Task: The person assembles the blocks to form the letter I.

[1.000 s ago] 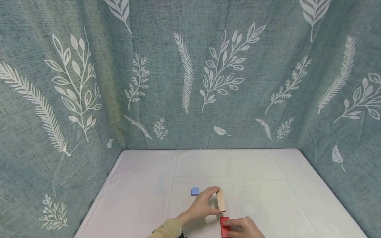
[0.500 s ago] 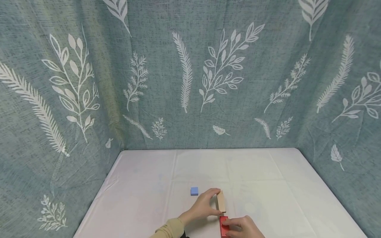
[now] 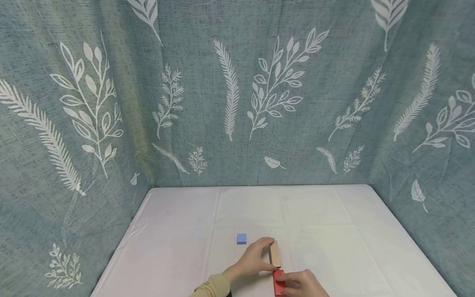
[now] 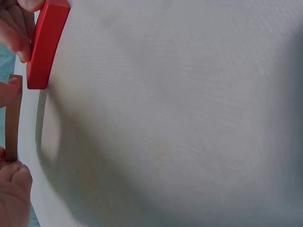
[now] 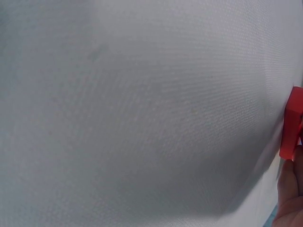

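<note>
In the head view my left hand (image 3: pixel 253 258) pinches a plain wooden block (image 3: pixel 275 254) lengthwise, thumb at the near end and fingers at the far end. Just nearer to me, in line with it, is a red block (image 3: pixel 278 284), held by my right hand (image 3: pixel 304 284). The two blocks nearly meet; whether they touch cannot be told. The left wrist view has the red block (image 4: pixel 47 45) at the top left and the wooden block (image 4: pixel 13 120) between my left thumb and fingers. At the right edge of the right wrist view, my right fingers hold the red block (image 5: pixel 292 124).
A small blue block (image 3: pixel 241 239) lies on the white-covered table (image 3: pixel 178 239), left of and beyond my left hand. A green-blue curtain (image 3: pixel 200 103) with white leaf patterns stands behind the table and along both sides.
My left hand and the wooden block have come slightly nearer to the red block, narrowing the gap. My right hand keeps its hold on the red block, and the head view has shifted a little.
</note>
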The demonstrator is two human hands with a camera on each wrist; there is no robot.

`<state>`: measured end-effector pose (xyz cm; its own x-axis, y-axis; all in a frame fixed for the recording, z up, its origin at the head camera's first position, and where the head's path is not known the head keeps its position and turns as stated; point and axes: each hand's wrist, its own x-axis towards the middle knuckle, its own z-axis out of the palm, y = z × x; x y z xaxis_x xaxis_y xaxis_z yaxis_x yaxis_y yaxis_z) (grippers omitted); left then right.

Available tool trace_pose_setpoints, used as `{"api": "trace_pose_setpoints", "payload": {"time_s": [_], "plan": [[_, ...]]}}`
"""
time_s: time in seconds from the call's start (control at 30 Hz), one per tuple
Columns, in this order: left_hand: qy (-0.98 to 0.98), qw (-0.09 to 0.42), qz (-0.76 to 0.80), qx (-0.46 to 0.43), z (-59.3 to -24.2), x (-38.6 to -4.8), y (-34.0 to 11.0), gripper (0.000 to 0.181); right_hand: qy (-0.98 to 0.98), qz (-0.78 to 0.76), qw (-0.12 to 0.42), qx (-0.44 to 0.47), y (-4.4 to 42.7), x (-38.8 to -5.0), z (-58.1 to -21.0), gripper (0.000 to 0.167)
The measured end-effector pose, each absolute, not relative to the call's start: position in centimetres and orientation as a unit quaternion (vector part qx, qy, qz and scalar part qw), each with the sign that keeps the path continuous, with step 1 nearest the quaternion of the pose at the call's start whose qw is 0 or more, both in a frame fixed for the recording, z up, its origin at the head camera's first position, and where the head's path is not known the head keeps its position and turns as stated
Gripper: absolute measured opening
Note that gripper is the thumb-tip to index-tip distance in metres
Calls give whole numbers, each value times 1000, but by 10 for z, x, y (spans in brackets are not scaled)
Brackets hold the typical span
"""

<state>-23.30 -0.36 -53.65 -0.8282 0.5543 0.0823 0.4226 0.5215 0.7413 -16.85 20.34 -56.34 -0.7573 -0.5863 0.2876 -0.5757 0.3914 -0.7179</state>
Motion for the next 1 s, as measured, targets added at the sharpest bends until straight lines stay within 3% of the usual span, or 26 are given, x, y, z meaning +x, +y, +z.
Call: {"api": "trace_pose_setpoints", "payload": {"time_s": [1.0], "plan": [[875, 97, 387, 273, -541, -238, 0, 74, 846, -438, 62, -298, 201, -167, -559, 30]]}}
